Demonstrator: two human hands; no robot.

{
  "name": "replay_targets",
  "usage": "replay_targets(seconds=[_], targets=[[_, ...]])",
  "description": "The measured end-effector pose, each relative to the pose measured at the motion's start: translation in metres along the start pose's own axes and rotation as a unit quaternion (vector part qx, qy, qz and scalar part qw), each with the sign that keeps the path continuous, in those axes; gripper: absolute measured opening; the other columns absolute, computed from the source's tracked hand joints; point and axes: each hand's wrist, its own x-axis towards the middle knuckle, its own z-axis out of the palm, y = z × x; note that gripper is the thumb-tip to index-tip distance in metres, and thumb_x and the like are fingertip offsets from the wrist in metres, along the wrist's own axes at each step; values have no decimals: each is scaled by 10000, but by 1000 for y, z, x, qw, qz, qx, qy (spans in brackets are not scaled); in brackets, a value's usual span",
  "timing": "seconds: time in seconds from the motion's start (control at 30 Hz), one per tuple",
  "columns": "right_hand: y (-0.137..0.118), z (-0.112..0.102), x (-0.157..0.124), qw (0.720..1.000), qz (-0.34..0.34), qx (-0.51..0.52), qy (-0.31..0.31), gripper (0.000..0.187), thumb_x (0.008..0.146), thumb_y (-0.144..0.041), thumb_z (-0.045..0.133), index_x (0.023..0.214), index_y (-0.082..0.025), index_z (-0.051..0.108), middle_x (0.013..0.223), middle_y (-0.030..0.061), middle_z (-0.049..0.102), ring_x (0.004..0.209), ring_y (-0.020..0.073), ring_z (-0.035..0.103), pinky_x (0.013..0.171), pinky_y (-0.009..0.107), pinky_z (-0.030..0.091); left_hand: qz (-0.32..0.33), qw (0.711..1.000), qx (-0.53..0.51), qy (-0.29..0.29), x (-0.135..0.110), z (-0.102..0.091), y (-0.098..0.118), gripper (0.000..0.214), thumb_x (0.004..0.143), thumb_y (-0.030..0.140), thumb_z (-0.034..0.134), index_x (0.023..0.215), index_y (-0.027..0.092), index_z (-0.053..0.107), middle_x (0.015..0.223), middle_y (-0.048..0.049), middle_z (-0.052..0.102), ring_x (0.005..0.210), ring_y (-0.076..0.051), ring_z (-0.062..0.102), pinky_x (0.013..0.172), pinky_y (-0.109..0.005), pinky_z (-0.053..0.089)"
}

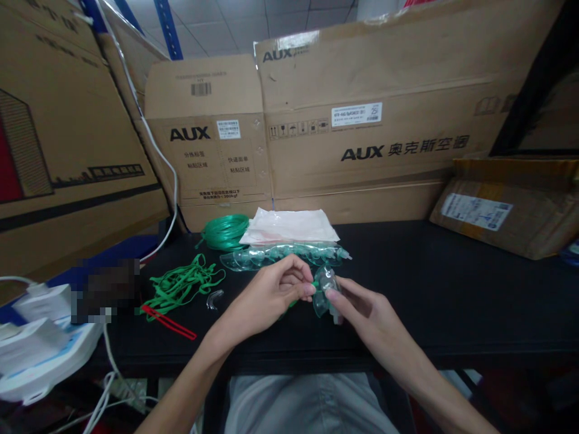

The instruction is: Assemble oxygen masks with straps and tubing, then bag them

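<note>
A clear plastic mask [324,290] is held between both hands above the black table [452,289]. My left hand [271,295] is closed, its fingers pinching a green strap at the mask's left side. The fingers of my right hand [362,310] grip the mask from the right and below. Just behind the hands lies a row of several more clear masks [280,254]. A pile of green elastic straps [183,284] lies to the left, with a small clear clip [215,299] beside it.
A coil of green tubing [225,231] and a stack of clear plastic bags [289,226] sit at the back. Large AUX cardboard boxes [362,120] wall the table. A red band [169,322], white devices and cables [40,343] are at left. A brown parcel [506,208] lies at right.
</note>
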Motion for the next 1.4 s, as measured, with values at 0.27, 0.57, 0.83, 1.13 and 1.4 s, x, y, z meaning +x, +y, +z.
replay_targets(seconds=[0.27, 0.57, 0.83, 1.13, 1.4], targets=[[13, 4, -4, 999, -45, 9, 19, 452, 894, -432, 721, 1203, -296, 421, 1146, 53, 584, 863, 173, 663, 639, 259, 569, -30, 999, -24, 4, 4, 7, -4, 230, 892, 333, 750, 955, 170, 600, 815, 12, 659, 809, -145, 679, 774, -260, 499], [12, 3, -6, 990, -91, -107, -26, 105, 963, -349, 651, 945, -246, 648, 1400, 71, 535, 997, 183, 665, 759, 275, 556, -27, 999, -7, 16, 5, 5, -11, 276, 897, 398, 740, 991, 166, 622, 917, -29, 690, 861, -163, 677, 766, -262, 483], [8, -1, -6, 986, -114, -118, -8, 175, 991, -348, 605, 878, -227, 663, 1320, 88, 575, 1017, 209, 644, 716, 276, 526, -37, 999, 13, -2, 2, 2, -4, 205, 932, 338, 662, 1047, 175, 619, 893, -16, 675, 856, -168, 684, 792, -274, 490], [1, -13, -3, 980, -115, -161, -16, 188, 1022, -392, 541, 912, -249, 594, 1230, 61, 566, 1139, 217, 583, 845, 272, 511, -98, 978, 168, -70, -10, -35, 3, 176, 929, 213, 521, 986, 196, 687, 707, 36, 653, 703, -147, 624, 676, -253, 451], [-4, -12, -3, 966, -127, -212, -72, 189, 1060, -348, 477, 910, -248, 533, 1036, 18, 560, 920, 164, 558, 822, 261, 455, 60, 959, 278, 18, -13, -15, 16, 222, 973, 372, 643, 1159, 267, 703, 1200, 12, 721, 1134, -181, 639, 1009, -291, 442]])
